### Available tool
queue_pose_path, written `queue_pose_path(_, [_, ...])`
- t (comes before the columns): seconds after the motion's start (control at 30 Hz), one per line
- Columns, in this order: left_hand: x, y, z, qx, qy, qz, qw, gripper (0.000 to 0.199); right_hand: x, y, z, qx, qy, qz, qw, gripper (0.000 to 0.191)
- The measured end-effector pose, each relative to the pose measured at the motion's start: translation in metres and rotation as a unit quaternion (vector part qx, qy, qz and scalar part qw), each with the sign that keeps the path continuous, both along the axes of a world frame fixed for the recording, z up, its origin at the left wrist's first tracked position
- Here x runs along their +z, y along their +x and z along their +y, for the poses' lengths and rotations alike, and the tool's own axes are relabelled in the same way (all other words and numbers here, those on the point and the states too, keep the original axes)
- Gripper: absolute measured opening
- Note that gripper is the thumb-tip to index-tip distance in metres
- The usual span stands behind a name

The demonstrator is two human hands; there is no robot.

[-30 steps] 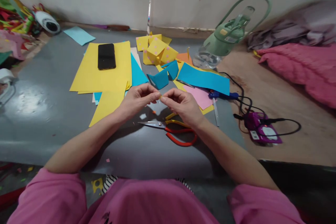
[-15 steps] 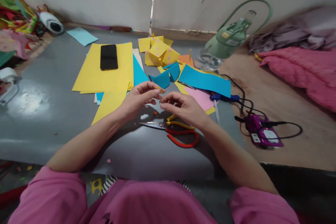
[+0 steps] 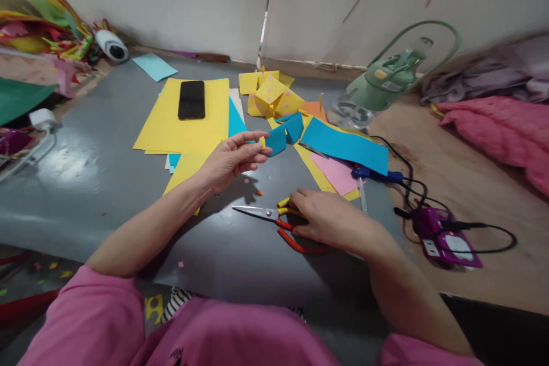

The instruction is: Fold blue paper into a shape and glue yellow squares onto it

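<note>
Yellow shows at the fingertips of the left hand [image 3: 234, 159]: a tiny piece [image 3: 263, 142], probably paper, pinched between thumb and fingers above the grey surface [image 3: 240, 274], with folded blue paper [image 3: 277, 142] just behind it from where I stand. The right hand [image 3: 332, 218] is lower, its fingers curved over the yellow and red handles of the scissors [image 3: 257, 213], which lie with their blades together, tips pointing to the person's left. I can't tell whether that hand has a firm grip or merely touches them.

For a neat job, I'd keep the left pinch light, so the little piece doesn't crease, and keep it clear of the scissors' tips. The right thumb and fingers would do well to settle properly into the loops before any lifting, away from the orange scrap [image 3: 259, 193] near the blades (such bits drift at a breath).

Plenty escapes me. The left fingers cover part of the yellow piece, so its full shape is lost. The right hand hides some of the handles. Beneath the blue strip [image 3: 343, 146], a blue-handled tool [image 3: 369, 174] is partly covered, and I can't make out what it is.
</note>
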State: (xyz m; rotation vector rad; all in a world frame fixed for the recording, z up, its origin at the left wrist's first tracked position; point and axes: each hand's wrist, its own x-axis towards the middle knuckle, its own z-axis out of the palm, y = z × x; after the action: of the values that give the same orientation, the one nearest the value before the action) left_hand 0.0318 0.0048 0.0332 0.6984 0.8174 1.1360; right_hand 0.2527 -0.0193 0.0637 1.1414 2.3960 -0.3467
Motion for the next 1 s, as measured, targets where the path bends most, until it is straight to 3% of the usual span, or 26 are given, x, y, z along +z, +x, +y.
queue_pose_path(0.17, [0.001,-0.003,0.001,0.021,0.017,0.011,1.000,0.025,-0.001,-0.002,0.008,-0.034,0.015,0.071,0.997,0.018])
queue_pose_path(0.33, [0.004,-0.004,0.001,0.031,0.024,0.003,0.999,0.020,0.001,0.015,0.033,-0.146,0.004,0.197,0.969,0.030])
queue_pose_path(0.4, [0.005,-0.004,0.000,0.031,0.026,0.010,0.999,0.019,0.001,0.024,0.040,-0.215,0.007,0.285,0.934,0.039])
queue_pose_path(0.5, [0.004,-0.005,0.000,0.026,0.036,0.016,0.999,0.019,0.003,0.031,0.045,-0.297,-0.048,0.441,0.845,0.056])
queue_pose_path(0.57, [0.003,-0.006,0.000,0.022,0.048,0.025,0.998,0.023,0.007,0.031,0.042,-0.309,-0.105,0.500,0.802,0.061])
queue_pose_path(0.6, [0.002,-0.006,0.000,0.018,0.056,0.032,0.998,0.026,0.009,0.030,0.040,-0.304,-0.134,0.509,0.794,0.061])
queue_pose_path(0.77, [-0.002,-0.006,0.000,0.020,0.087,0.067,0.994,0.033,0.020,0.026,0.025,-0.255,-0.235,0.475,0.809,0.055])
queue_pose_path(1.0, [0.000,-0.005,-0.001,0.026,0.101,0.039,0.994,0.036,0.013,0.035,0.025,-0.235,-0.229,0.467,0.821,0.066])
